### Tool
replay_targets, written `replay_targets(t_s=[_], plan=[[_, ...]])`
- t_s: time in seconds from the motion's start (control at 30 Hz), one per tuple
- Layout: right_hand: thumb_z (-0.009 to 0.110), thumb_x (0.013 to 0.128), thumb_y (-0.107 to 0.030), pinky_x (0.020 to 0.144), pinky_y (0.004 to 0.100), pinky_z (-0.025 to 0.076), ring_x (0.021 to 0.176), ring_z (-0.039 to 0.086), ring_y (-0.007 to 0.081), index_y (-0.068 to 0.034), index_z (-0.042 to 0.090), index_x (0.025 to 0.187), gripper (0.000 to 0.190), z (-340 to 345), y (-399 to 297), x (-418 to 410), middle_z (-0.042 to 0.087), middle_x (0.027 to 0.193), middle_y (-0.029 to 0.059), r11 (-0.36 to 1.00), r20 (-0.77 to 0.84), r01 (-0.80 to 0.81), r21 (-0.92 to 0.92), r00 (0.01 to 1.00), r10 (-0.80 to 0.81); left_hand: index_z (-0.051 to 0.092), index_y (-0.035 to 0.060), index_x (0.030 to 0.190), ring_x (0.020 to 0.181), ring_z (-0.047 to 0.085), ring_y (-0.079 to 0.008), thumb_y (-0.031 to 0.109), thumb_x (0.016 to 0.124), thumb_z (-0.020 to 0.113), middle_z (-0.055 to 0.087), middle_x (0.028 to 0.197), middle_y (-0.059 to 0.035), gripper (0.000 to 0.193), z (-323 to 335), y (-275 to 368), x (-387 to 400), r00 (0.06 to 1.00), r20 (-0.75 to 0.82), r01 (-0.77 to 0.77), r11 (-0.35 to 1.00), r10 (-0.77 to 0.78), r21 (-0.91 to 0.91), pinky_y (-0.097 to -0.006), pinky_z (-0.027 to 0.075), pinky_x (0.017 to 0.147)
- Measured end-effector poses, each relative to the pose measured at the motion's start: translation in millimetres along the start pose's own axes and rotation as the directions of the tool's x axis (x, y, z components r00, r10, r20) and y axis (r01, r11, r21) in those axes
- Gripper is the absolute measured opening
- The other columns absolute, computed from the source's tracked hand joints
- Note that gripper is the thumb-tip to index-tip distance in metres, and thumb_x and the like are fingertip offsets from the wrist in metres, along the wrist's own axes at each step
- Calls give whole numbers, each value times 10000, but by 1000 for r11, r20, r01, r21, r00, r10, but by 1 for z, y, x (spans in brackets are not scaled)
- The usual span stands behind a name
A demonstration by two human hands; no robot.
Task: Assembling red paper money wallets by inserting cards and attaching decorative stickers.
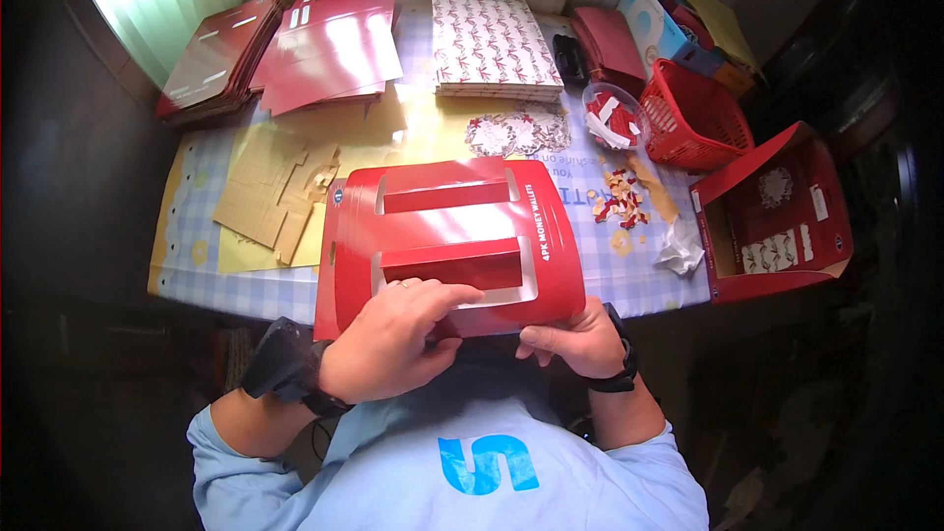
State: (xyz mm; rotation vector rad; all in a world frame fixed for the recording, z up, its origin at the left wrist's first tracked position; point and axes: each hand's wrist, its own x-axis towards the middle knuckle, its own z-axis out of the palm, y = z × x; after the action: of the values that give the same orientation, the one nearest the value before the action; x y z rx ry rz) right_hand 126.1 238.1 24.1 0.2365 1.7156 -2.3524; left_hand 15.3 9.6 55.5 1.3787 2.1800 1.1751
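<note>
A red printed cardboard sheet (442, 225) with two long cut-out windows is held tilted at the table's near edge. Red flaps stand across both windows. My left hand (402, 335) lies over its near left part, fingers at the lower window and thumb beneath. At the near right corner, my right hand (575, 339) grips the sheet between thumb and fingers. Behind the sheet lie wreath-patterned paper cut-outs (516, 134). To the left is a stack of tan cardboard pieces (265, 192) with notched edges.
Stacks of red printed card (217, 55), red sheets (332, 44) and leaf-patterned card (494, 40) line the back. A tub of scraps (613, 118), a red plastic basket (693, 118), an open red display box (782, 214), loose scraps (623, 199) and crumpled white paper (682, 247) occupy the right side.
</note>
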Motion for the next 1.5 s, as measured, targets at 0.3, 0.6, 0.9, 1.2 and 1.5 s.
replay_targets(t_s=[0.3,0.6,0.9,1.2,1.5], plan=[[680,872,-76,580,203,494,724,652,86,-24,697,984,124,1,6,3,699,831,39,994,-23,43,-103,999,-45,509,43,1248,875,590,-304,1,765,641,578,937,-129,502,8,3,3,998,59,-41,995,35,90,-383,477,780],[788,765,-134,752,313,471,785,591,152,-36,546,1126,446,5,3,1,645,910,54,533,-184,338,-776,686,-704,432,8,1313,889,558,-328,30,797,632,532,979,-159,554,15,-2,2,997,68,-43,975,29,216,-419,467,784],[671,799,-183,1020,430,379,1016,591,219,-42,645,1106,338,14,-7,10,638,1005,71,-341,555,439,-832,626,-548,471,-28,1243,890,559,-298,56,786,637,545,975,-145,493,19,0,8,986,134,-136,943,100,302,-386,454,763],[654,766,-124,984,421,416,935,599,195,-24,678,1036,288,11,-14,10,628,931,54,-385,607,469,-795,590,-532,526,-38,1229,857,596,-273,44,786,652,586,994,-149,468,20,1,-3,986,51,-167,906,160,388,-363,491,741],[722,704,-57,907,409,468,869,606,200,-53,686,992,290,-2,-14,9,631,882,44,-232,523,497,-836,597,-608,694,32,992,859,626,-258,13,685,707,649,973,-100,308,7,8,-49,793,-190,-384,717,579,582,-342,525,736]])
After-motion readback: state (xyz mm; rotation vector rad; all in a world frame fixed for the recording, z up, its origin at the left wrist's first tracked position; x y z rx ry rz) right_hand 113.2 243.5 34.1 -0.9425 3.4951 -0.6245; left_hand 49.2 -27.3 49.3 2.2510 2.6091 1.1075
